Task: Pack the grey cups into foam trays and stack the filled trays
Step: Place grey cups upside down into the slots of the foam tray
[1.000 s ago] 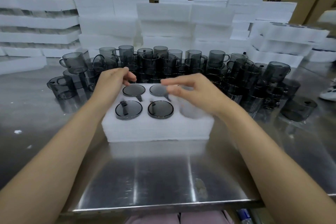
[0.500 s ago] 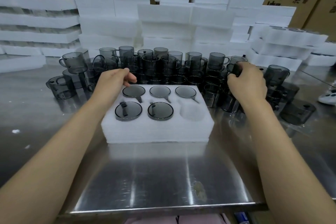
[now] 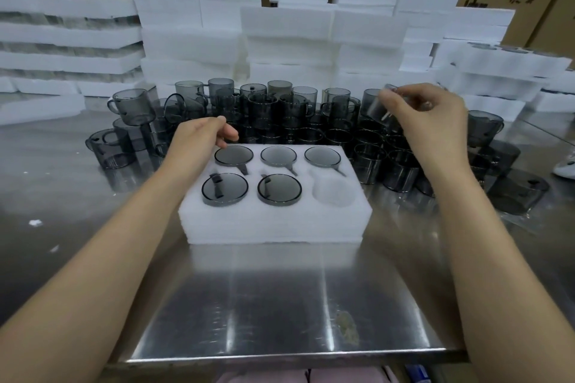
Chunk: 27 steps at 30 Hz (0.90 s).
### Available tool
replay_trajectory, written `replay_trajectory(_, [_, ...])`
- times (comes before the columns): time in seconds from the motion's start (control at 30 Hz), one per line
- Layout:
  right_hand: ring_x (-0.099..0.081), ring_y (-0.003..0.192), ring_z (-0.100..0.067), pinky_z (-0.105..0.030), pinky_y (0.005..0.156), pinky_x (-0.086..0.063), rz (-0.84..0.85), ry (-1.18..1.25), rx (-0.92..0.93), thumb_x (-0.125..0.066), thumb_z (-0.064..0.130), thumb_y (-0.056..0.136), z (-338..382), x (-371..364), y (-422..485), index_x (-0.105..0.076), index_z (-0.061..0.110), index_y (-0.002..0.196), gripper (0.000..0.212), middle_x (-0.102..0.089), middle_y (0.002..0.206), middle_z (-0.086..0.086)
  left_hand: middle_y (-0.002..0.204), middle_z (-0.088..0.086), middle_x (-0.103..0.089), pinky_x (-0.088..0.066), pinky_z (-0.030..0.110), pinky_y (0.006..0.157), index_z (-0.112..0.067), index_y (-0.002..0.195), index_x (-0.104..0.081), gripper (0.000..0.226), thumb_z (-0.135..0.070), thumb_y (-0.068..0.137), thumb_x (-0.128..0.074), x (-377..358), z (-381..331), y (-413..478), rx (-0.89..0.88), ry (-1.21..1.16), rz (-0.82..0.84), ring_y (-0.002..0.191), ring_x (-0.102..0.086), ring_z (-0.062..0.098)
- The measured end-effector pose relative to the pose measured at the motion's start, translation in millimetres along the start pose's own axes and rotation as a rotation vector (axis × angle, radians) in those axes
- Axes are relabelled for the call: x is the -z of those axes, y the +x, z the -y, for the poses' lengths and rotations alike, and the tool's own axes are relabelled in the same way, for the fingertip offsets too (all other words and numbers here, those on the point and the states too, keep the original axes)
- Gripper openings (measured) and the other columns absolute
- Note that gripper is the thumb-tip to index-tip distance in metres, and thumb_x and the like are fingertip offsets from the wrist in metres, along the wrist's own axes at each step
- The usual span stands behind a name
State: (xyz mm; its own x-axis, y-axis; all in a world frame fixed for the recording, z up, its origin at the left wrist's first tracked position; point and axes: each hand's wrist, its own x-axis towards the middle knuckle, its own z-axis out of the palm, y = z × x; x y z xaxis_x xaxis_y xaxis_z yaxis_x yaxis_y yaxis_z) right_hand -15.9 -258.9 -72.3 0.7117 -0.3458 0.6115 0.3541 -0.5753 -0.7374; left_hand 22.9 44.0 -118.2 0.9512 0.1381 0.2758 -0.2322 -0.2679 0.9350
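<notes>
Risen since before, the right hand (image 3: 431, 116) pinches a tilted grey cup (image 3: 377, 107) above the loose cups (image 3: 311, 134); the left hand (image 3: 199, 134) rests at the far-left corner of the foam tray (image 3: 273, 221), grip unclear

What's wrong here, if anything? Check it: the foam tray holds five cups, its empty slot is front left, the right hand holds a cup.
One slip: the empty slot is front right, not front left. The head view shows it. The foam tray does hold five cups, and the right hand does hold a cup.
</notes>
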Motion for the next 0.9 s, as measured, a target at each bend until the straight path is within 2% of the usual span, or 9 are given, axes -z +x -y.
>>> replay_trajectory(0.07, [-0.048, 0.05, 0.0, -0.015, 0.052, -0.04, 0.142, 0.154, -0.035, -0.073, 0.046, 0.078, 7.2, -4.0, -5.5, -0.065, 0.021, 0.067, 0.029, -0.054, 0.052, 0.015, 0.072, -0.014, -0.072, -0.04, 0.021, 0.069, -0.02, 0.067, -0.069, 0.037, -0.028, 0.096, -0.047, 0.0, -0.2, 0.5, 0.001, 0.008, 0.001, 0.058, -0.056, -0.002])
replay_trajectory(0.1, [-0.045, 0.045, 0.001, -0.012, 0.048, -0.038, 0.227, 0.188, -0.036, -0.073, 0.043, 0.08, 8.9, -5.6, -7.5, -0.062, 0.022, 0.063, 0.029, -0.052, 0.047, 0.015, 0.072, -0.014, -0.071, -0.039, 0.021, 0.068, -0.02, 0.067, -0.068, 0.037, -0.028, 0.096, -0.047, 0.0, -0.4, 0.6, 0.001, 0.009, 0.002, 0.057, -0.055, -0.003])
replay_trajectory(0.27, [-0.047, 0.052, -0.01, -0.02, 0.054, -0.04, 0.618, 0.359, -0.032, -0.074, 0.035, 0.078, 9.2, -3.1, -8.0, -0.066, 0.027, 0.065, 0.017, -0.053, 0.055, 0.006, 0.071, -0.014, -0.071, -0.039, 0.022, 0.068, -0.02, 0.067, -0.068, 0.036, -0.028, 0.096, -0.047, -0.9, -0.2, -0.1, 0.0, 0.014, -0.002, 0.057, -0.055, -0.003])
replay_trajectory(0.33, [-0.045, 0.053, -0.01, -0.019, 0.053, -0.039, 0.721, 0.401, -0.01, -0.075, 0.031, 0.075, 9.4, -1.1, -8.8, -0.069, 0.026, 0.067, 0.012, -0.054, 0.058, 0.007, 0.072, -0.014, -0.071, -0.039, 0.022, 0.069, -0.021, 0.067, -0.068, 0.036, -0.028, 0.096, -0.048, -0.6, -0.3, -0.3, 0.004, 0.011, -0.003, 0.057, -0.055, -0.004])
replay_trajectory(0.4, [-0.047, 0.054, -0.005, -0.014, 0.051, -0.038, 0.784, 0.383, 0.051, -0.074, 0.027, 0.073, 11.1, -0.6, -10.7, -0.071, 0.027, 0.067, 0.007, -0.059, 0.061, 0.01, 0.073, -0.014, -0.072, -0.039, 0.022, 0.069, -0.021, 0.067, -0.069, 0.036, -0.029, 0.096, -0.047, -0.2, -0.1, -0.6, 0.003, 0.012, 0.001, 0.058, -0.056, -0.004])
replay_trajectory(0.47, [-0.054, 0.062, -0.005, -0.014, 0.059, -0.043, 0.853, 0.37, 0.109, -0.076, 0.023, 0.072, 13.2, -1.0, -12.4, -0.073, 0.027, 0.069, 0.006, -0.064, 0.068, 0.01, 0.074, -0.014, -0.072, -0.039, 0.022, 0.069, -0.021, 0.068, -0.069, 0.036, -0.029, 0.096, -0.047, 0.1, 0.1, -0.9, 0.0, 0.016, 0.003, 0.058, -0.056, -0.004])
replay_trajectory(0.6, [-0.054, 0.077, -0.016, -0.023, 0.072, -0.046, 0.966, 0.377, 0.111, -0.075, 0.021, 0.073, 11.5, 2.4, -11.6, -0.072, 0.026, 0.076, 0.006, -0.065, 0.082, 0.003, 0.073, -0.014, -0.072, -0.038, 0.021, 0.068, -0.021, 0.067, -0.068, 0.037, -0.029, 0.096, -0.047, 0.0, -1.2, -1.0, -0.002, 0.012, 0.004, 0.058, -0.056, -0.003])
replay_trajectory(0.73, [-0.057, 0.07, -0.008, -0.016, 0.068, -0.046, 1.019, 0.4, 0.082, -0.078, 0.027, 0.065, 10.8, 6.9, -10.4, -0.074, 0.025, 0.074, 0.01, -0.066, 0.077, 0.005, 0.072, -0.014, -0.071, -0.039, 0.021, 0.068, -0.021, 0.067, -0.069, 0.036, -0.029, 0.096, -0.048, -0.2, -1.5, -2.1, -0.001, 0.009, 0.006, 0.058, -0.056, -0.003])
replay_trajectory(0.9, [-0.045, 0.056, -0.009, -0.018, 0.059, -0.04, 1.068, 0.348, 0.071, -0.085, 0.021, 0.054, 15.4, 8.2, -13.1, -0.076, 0.019, 0.068, 0.017, -0.056, 0.06, 0.008, 0.071, -0.015, -0.071, -0.038, 0.019, 0.067, -0.02, 0.067, -0.068, 0.036, -0.027, 0.097, -0.047, -0.5, -3.7, -2.8, 0.002, 0.02, 0.005, 0.057, -0.055, -0.004])
